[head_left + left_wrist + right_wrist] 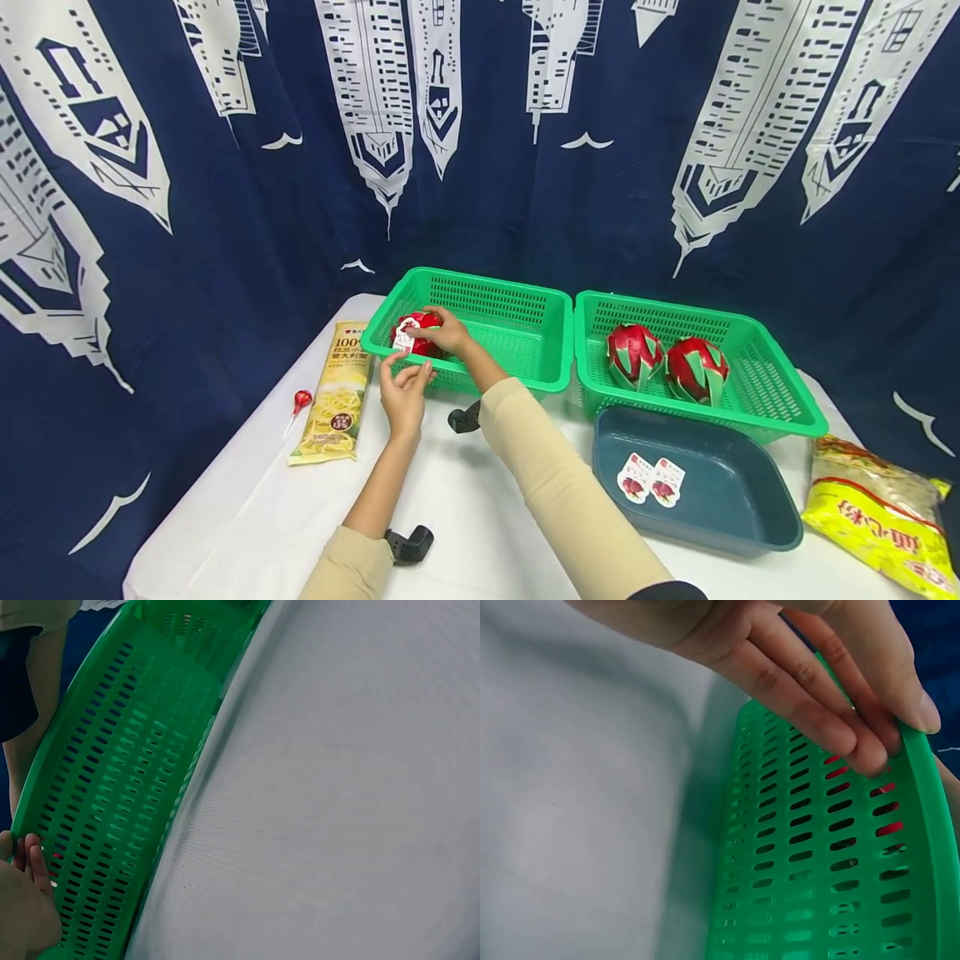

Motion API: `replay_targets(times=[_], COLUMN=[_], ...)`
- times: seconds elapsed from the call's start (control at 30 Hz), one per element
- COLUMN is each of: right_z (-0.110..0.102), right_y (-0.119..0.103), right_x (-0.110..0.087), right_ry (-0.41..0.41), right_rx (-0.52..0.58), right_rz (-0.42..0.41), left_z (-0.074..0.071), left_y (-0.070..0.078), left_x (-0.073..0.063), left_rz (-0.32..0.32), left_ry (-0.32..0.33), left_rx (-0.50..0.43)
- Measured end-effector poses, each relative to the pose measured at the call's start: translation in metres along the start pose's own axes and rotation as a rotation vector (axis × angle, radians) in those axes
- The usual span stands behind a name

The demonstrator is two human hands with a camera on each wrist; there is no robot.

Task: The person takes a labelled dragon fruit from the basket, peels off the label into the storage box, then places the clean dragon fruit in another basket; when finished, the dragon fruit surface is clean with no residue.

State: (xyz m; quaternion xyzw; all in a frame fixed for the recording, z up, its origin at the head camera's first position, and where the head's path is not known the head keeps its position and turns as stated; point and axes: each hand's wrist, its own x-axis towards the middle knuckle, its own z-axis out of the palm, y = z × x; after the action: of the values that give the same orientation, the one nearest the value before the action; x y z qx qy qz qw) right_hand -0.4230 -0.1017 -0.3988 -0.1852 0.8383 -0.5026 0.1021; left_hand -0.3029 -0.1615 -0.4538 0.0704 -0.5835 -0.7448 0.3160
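A red dragon fruit [433, 346] lies at the left end of the left green basket [558, 367]. On its near side shows a white label [403, 340] with a fruit picture. My right hand [448, 332] reaches over the front rim and holds this fruit, fingers on top and thumb at the label. Just below the label, my left hand [403, 398] pinches the basket's front rim. In the right wrist view, the left hand's thumb lies on that rim and its fingers [832, 739] are against the slotted outer wall. Red fruit shows through the slots.
Two dragon fruits [634, 354] lie in the right green basket [783, 400]. In front, a dark blue tray [712, 475] holds two similar labels [666, 483]. A yellow noodle packet [333, 400] and a red lollipop [302, 401] are at left, another yellow bag [877, 517] at right.
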Motion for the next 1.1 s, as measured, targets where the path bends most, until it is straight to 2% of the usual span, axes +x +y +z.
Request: replay_targets(times=[0.17,0.37,0.5,0.57,0.63,0.73,0.87,0.97,1.1], right_z=[-0.014,-0.045,-0.082,-0.1,-0.113,-0.124,-0.129,-0.127,-0.119], right_y=[0.005,-0.01,-0.028,-0.036,-0.041,-0.045,-0.035,-0.019,0.007], right_x=[-0.007,-0.025,-0.064,-0.097,-0.135,-0.195,-0.257,-0.289,-0.31], right_ry=[0.109,0.251,0.351,0.399,0.407,0.355,0.245,0.14,0.02], right_rx=[0.07,0.175,0.172,0.131,0.11,0.113,0.057,0.01,-0.048], right_rz=[-0.028,-0.19,-0.357,-0.433,-0.484,-0.508,-0.438,-0.344,-0.274], left_z=[0.009,0.013,0.014,0.014,0.013,0.011,0.007,0.006,0.008], left_y=[-0.001,0.001,0.002,0.002,0.002,0.002,0.003,0.005,0.012], left_x=[-0.004,-0.005,-0.003,-0.003,-0.004,-0.006,-0.006,-0.004,-0.007], left_rz=[0.004,-0.005,-0.004,-0.011,-0.015,-0.025,-0.032,-0.039,-0.043], left_ry=[-0.015,-0.034,-0.034,-0.035,-0.038,-0.03,-0.016,-0.015,-0.028], left_rx=[-0.007,-0.002,-0.019,-0.026,-0.027,-0.025,-0.018,-0.027,-0.04])
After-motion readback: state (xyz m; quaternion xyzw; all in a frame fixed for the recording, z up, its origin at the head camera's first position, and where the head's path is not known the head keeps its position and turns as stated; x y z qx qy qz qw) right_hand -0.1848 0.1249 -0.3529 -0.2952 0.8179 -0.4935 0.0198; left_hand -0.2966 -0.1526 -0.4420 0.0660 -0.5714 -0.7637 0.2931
